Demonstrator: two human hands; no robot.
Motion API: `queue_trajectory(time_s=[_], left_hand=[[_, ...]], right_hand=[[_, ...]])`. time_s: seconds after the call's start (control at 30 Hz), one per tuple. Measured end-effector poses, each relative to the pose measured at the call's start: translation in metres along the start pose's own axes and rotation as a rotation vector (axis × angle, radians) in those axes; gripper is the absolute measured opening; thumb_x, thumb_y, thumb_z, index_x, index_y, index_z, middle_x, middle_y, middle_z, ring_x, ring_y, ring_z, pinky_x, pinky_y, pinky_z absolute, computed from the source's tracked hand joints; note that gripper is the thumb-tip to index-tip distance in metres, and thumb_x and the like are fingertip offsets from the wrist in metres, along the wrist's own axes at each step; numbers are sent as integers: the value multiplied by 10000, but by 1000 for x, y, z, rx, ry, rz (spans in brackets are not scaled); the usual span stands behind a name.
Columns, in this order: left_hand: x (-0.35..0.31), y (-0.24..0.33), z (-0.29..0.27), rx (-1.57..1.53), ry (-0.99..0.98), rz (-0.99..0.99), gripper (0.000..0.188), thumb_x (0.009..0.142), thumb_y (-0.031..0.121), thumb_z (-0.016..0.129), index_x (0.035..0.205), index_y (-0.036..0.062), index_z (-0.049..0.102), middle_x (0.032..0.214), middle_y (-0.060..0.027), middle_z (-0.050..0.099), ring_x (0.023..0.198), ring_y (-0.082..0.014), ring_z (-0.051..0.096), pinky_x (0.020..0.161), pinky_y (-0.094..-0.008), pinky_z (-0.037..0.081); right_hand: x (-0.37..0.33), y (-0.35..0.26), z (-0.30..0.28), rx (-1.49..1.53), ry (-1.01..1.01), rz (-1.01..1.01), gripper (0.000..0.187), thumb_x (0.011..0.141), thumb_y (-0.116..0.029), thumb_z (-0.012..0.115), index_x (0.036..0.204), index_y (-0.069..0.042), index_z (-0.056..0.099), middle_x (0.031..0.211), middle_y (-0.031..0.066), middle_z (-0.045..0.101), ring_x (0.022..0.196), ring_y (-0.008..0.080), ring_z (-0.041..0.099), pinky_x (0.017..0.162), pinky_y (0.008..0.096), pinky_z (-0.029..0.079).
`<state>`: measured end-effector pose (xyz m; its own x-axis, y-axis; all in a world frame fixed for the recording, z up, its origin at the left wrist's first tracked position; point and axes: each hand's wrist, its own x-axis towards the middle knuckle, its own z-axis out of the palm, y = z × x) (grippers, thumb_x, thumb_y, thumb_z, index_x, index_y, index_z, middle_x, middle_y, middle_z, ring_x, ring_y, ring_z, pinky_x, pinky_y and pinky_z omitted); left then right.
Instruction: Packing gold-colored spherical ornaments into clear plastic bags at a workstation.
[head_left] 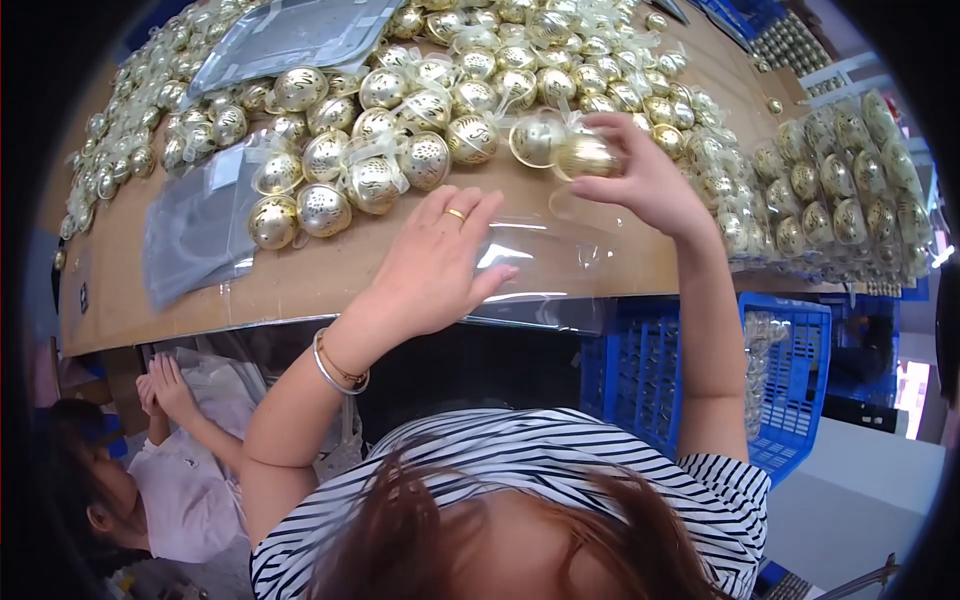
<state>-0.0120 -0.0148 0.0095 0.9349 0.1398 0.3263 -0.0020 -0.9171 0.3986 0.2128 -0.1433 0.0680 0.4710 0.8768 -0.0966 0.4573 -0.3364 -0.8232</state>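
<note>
My right hand (pixel 645 175) curls its thumb and fingers around a shiny gold bell ornament (pixel 588 157), slightly blurred, at the near edge of the pile. Beside it another gold ball ornament (pixel 536 140) touches the pile, a pale ribbon between them. My left hand (pixel 435 255) lies palm down, fingers stretched out, over the left end of a clear plastic sheet or tray (pixel 545 262) at the table's front edge. A cluster of gold and silver ornaments (pixel 324 208) with cut-out patterns and sheer ribbons lies just beyond my left hand.
A grey plastic tray (pixel 330 35) rests on the pile at the back. Clear bags (pixel 195 235) lie on the table (pixel 235 308) at left. Packed ornaments (pixel 840 175) stack at right. A blue crate (pixel 790 400) stands below the edge. A co-worker (pixel 190 490) is at lower left.
</note>
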Motion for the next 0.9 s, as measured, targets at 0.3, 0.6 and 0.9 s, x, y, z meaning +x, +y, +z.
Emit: queue_trajectory(time_s=[0.3,0.6,0.9], left_hand=[[3,-1,-1,-78,15,-87,563,871,331,590,1276,-29,438,1234,-198,490,1186,-362,407,1016,-438,344],[3,-4,1,-111,56,-127,471,911,280,534,1256,-32,458,1220,-208,501,1173,-365,413,1014,-433,335],[4,-6,0,-165,34,-93,413,914,210,507,1269,5,457,1229,-190,487,1169,-351,411,1011,-418,329]], right_hand=[[-111,90,30,346,488,79,630,720,-24,744,1274,-14,444,1243,92,500,1128,183,514,969,319,420],[-100,32,24,-524,84,16,767,591,-192,868,1226,36,503,1155,100,597,1078,167,557,947,305,421],[-58,33,63,616,-510,197,752,693,-45,803,1337,-28,416,1221,121,554,1065,176,575,869,309,504]])
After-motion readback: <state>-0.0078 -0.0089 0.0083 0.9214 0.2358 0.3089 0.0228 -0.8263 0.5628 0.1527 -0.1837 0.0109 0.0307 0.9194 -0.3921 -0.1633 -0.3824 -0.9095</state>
